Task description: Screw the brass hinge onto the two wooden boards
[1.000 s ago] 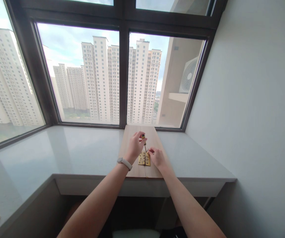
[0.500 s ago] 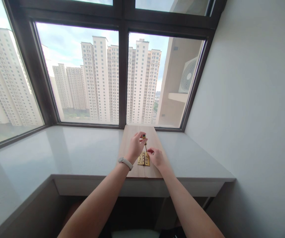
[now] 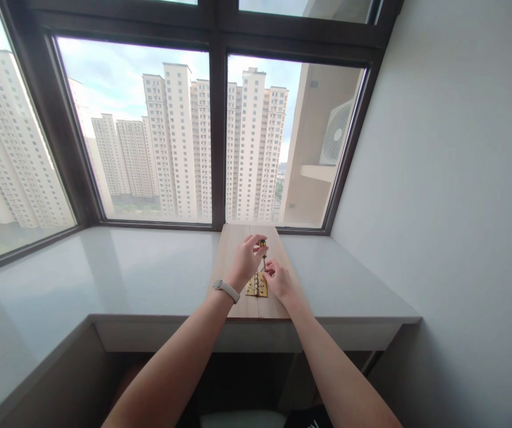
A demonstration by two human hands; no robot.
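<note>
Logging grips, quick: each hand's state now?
Left hand: closed, holding the screwdriver.
Right hand: curled beside the screwdriver's lower end; anything held cannot be told.

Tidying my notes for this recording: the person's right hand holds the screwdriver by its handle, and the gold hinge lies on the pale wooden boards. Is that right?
Not quite: the hand is wrong. The head view shows the left hand holding the screwdriver by its handle. The gold hinge does lie on the pale wooden boards.

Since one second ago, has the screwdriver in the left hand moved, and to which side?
Yes. Judged against the wooden board, the screwdriver in the left hand has shifted slightly to the right.
</note>
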